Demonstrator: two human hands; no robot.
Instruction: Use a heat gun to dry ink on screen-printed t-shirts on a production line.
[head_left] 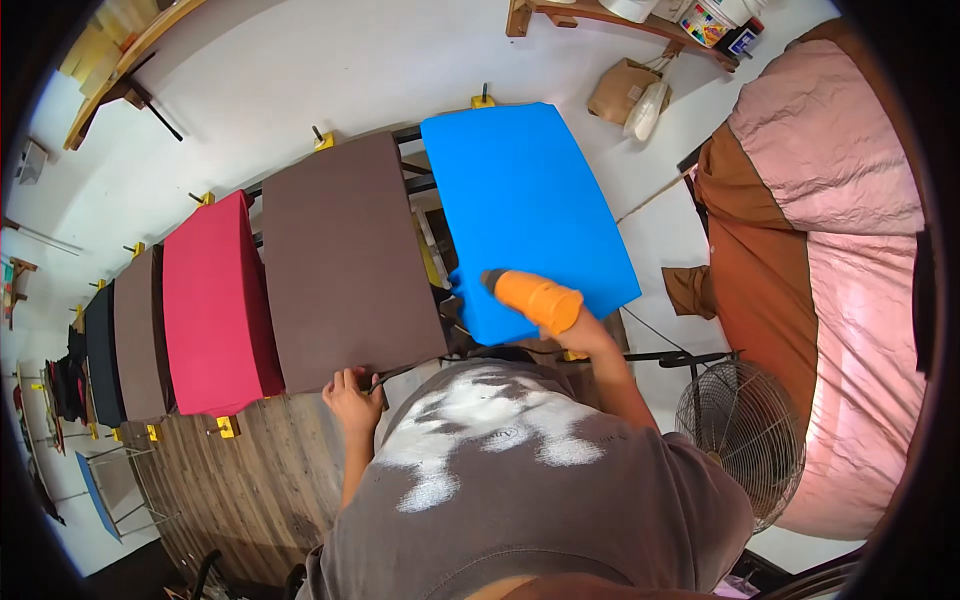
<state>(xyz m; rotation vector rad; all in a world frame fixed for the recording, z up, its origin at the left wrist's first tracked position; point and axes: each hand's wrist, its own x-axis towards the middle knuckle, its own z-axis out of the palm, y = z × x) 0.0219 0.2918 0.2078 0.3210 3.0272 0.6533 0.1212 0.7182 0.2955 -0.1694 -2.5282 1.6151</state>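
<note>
An orange cup-shaped tool (537, 299) is clamped in the right hand (590, 335) and pressed on the lower edge of the blue sheet (525, 215). The left hand (350, 395) is closed on the lower edge of the brown sheet (345, 260), just left of the blue sheet. The step is judged to be work along the blue sheet; steady pressure is called for next. Counted on the rack: one blue, one brown, one red sheet (215, 305), further darker ones left of it.

Narrow gap between brown sheet (345, 260); blue sheet (525, 200)
</note>
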